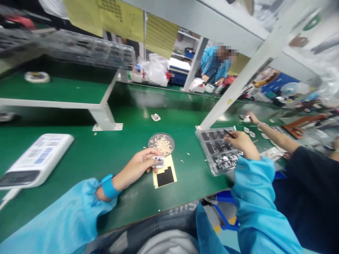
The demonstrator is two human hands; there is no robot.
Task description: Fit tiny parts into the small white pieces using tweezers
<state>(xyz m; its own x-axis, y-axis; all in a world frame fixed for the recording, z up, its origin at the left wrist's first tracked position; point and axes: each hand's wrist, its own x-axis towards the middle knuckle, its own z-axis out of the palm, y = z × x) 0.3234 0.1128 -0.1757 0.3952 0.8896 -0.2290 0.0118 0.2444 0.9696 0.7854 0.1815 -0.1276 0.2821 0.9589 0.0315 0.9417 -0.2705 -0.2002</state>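
Note:
My left hand point(144, 161) holds a small white part point(159, 162) between thumb and fingers, above a yellow sheet point(172, 163) with a black patch point(165, 177). Just behind it is a round dish point(172, 140) of small tan pieces point(162, 144). Over at the right, my right hand point(242, 143) pinches a thin black tool point(229, 133), its tip over a clear compartment tray point(215, 173). Dark parts fill the tray's back compartments and shiny small pieces its front ones. Another white part point(156, 117) lies on the green table point(127, 148) behind the dish.
A white device point(39, 158) lies at the left, near a raised shelf point(53, 88). A slanting white post point(225, 102) rises behind the tray. A neighbour's hand point(253, 118) reaches among white parts at the right. Another person point(214, 63) is at the back.

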